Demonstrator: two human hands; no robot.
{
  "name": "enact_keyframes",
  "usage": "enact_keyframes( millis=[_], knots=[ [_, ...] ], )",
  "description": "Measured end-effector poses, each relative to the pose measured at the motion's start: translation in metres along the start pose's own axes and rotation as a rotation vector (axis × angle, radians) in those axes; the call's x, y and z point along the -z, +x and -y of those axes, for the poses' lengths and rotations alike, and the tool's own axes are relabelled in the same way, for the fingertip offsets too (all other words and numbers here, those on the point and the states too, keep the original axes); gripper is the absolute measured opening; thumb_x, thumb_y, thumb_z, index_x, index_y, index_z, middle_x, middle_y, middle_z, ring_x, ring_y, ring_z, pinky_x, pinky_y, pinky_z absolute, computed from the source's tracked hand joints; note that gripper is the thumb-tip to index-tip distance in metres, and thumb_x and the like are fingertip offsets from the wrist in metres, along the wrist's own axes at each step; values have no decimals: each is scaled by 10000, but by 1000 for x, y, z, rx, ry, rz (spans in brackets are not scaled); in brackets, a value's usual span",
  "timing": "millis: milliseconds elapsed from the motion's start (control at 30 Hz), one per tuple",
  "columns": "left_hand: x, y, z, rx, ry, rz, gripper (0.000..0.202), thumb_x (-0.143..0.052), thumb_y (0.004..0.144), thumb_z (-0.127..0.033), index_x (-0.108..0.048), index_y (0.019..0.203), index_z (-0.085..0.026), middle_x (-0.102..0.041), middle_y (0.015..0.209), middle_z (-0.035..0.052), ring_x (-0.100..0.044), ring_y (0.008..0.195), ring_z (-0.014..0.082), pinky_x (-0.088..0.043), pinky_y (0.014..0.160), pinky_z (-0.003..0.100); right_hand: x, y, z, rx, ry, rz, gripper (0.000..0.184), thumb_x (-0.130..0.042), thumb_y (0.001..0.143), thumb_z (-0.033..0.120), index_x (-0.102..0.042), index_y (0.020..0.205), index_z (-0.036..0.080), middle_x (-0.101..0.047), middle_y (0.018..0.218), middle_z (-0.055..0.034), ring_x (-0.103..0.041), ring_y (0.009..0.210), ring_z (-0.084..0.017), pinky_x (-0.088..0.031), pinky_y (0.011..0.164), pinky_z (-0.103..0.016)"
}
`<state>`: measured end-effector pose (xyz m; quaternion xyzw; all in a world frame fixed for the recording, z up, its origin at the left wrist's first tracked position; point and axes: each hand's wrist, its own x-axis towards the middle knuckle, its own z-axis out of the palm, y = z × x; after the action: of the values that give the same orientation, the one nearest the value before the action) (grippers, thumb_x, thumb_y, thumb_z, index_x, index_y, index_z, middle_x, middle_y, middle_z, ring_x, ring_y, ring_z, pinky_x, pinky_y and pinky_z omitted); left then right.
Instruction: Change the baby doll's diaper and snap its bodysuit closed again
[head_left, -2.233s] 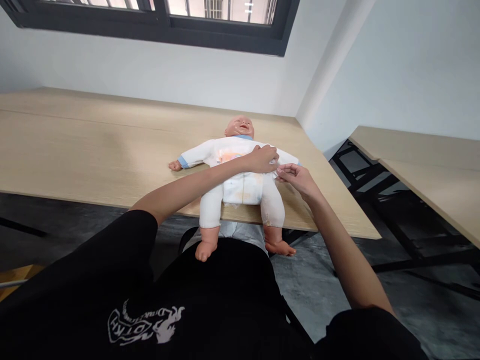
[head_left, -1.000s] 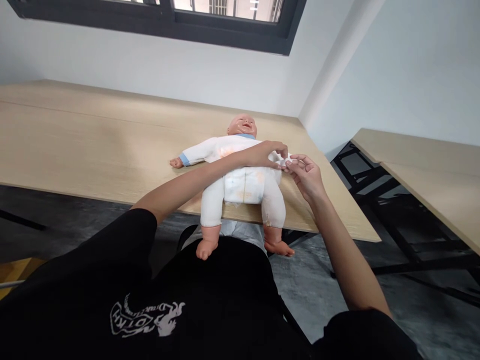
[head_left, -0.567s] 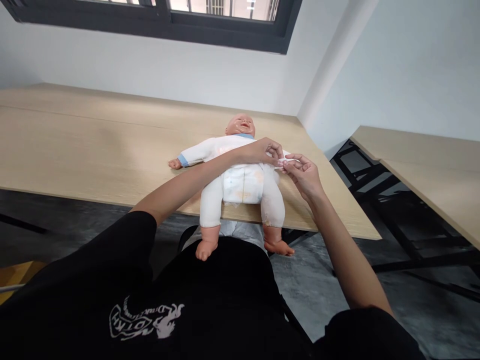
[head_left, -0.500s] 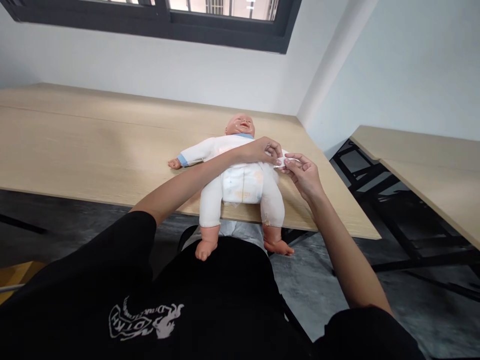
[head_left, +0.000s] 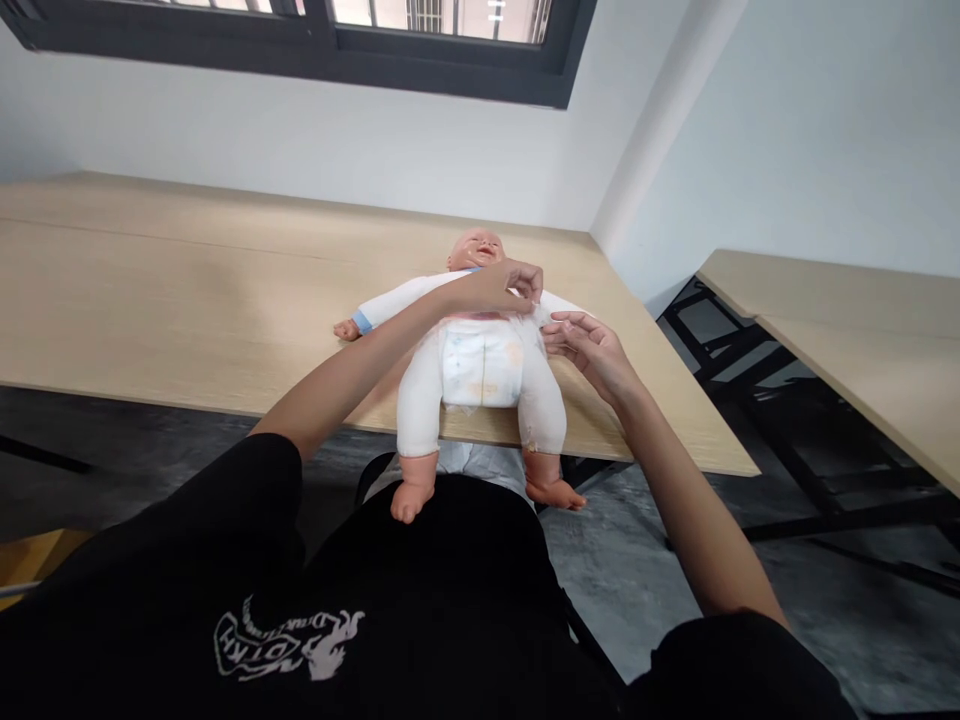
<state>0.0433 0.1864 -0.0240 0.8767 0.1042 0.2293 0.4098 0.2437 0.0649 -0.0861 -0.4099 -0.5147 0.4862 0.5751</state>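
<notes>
A baby doll (head_left: 390, 303) in a white top with blue cuffs lies on its back, its lower legs hanging past the table's front edge. Around its hips is a white diaper (head_left: 482, 370) with faint coloured prints. My left hand (head_left: 510, 287) reaches across the doll's chest, fingers curled in a pinch at a whitish diaper tab (head_left: 540, 315) by the waist. Just right of that tab is my right hand (head_left: 589, 345), its fingers stretched toward the doll's side and apart from my left hand. My left forearm covers part of the belly.
The doll rests on a light wooden table (head_left: 187, 290) set against a white wall (head_left: 300, 130). A second table (head_left: 840, 300) with black folding legs stands to the right. Above is a dark window frame (head_left: 450, 65). At lower left sits a yellow object (head_left: 37, 560).
My left hand has moved left and slightly up, away from my right hand. The right hand's pinch on the white tab has loosened and its fingers have straightened.
</notes>
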Motion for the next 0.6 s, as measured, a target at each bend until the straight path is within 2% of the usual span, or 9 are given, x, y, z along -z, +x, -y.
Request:
enact_keyframes(
  millis=[100, 167, 233, 333, 433, 500, 600],
  knots=[
    [13, -20, -7, -81, 270, 4, 105, -654, 806, -261, -625, 840, -167, -636, 927, 56, -595, 930, 177, -444, 876, 320, 0, 0, 0, 1, -48, -37, 555, -913, 648, 580, -712, 993, 195, -742, 967, -43, -707, 855, -141, -579, 790, -236],
    [16, -35, -10, -77, 437, -31, 107, -618, 842, -282, -641, 854, -178, -608, 922, 51, -560, 876, 173, -429, 840, 312, 0, 1, -1, 18, -87, -57, 556, -908, 652, 582, -710, 995, 193, -740, 963, -47, -704, 863, -145, -575, 781, -237],
    [13, -48, -13, -39, 509, -53, 106, -569, 870, -272, -630, 853, -187, -584, 871, 36, -520, 779, 157, -404, 760, 293, 1, 3, -2, 57, -143, -75, 544, -901, 662, 585, -709, 990, 196, -739, 947, -46, -697, 863, -149, -573, 788, -247],
    [4, -60, -15, 25, 484, -81, 82, -515, 881, -230, -574, 835, -198, -574, 796, 11, -491, 705, 145, -376, 700, 276, -4, 6, -2, 165, -268, -110, 506, -880, 679, 604, -709, 944, 208, -731, 939, -45, -679, 885, -163, -570, 847, -281],
    [-5, -65, -14, 56, 437, -142, 35, -521, 873, -220, -547, 855, -205, -603, 815, 7, -517, 733, 149, -386, 710, 273, -18, 10, 5, 288, -417, -97, 430, -819, 758, 602, -705, 915, 218, -722, 987, -53, -657, 901, -178, -560, 850, -306],
    [-7, -65, -12, 82, 416, -163, 40, -515, 896, -227, -551, 901, -212, -627, 822, 4, -539, 740, 149, -391, 711, 271, -32, 13, 13, 344, -529, -37, 380, -789, 802, 557, -705, 948, 217, -721, 1016, -57, -652, 903, -183, -547, 817, -306],
    [-9, -64, -9, 86, 389, -204, 73, -484, 949, -246, -544, 979, -217, -646, 789, -6, -562, 726, 143, -397, 705, 266, -53, 18, 22, 366, -699, 25, 312, -803, 793, 426, -692, 982, 203, -725, 1007, -53, -652, 876, -189, -524, 774, -310]
  ],
)
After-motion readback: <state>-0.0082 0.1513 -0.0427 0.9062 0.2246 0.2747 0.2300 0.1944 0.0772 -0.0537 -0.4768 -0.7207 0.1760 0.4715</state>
